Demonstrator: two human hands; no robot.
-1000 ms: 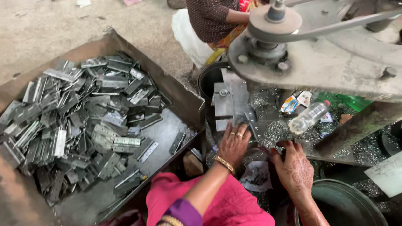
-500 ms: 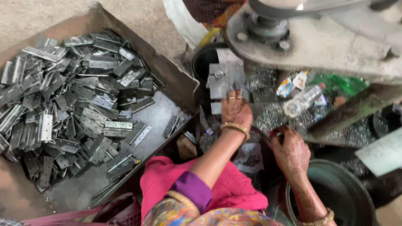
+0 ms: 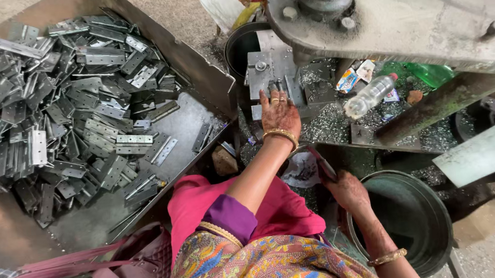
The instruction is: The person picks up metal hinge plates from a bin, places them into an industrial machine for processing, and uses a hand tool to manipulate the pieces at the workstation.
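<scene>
Left hand (image 3: 279, 113) flat on die plate (image 3: 270, 70)

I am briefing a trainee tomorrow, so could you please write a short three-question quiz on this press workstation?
1. True or false: the left hand rests on the metal block under the press.
2. What does the right hand hold: (a) a flat metal piece, (b) the plastic bottle, (c) nothing?
3. What fills the large tray on the left?

Key
1. True.
2. a.
3. A heap of grey metal hinges.
</scene>
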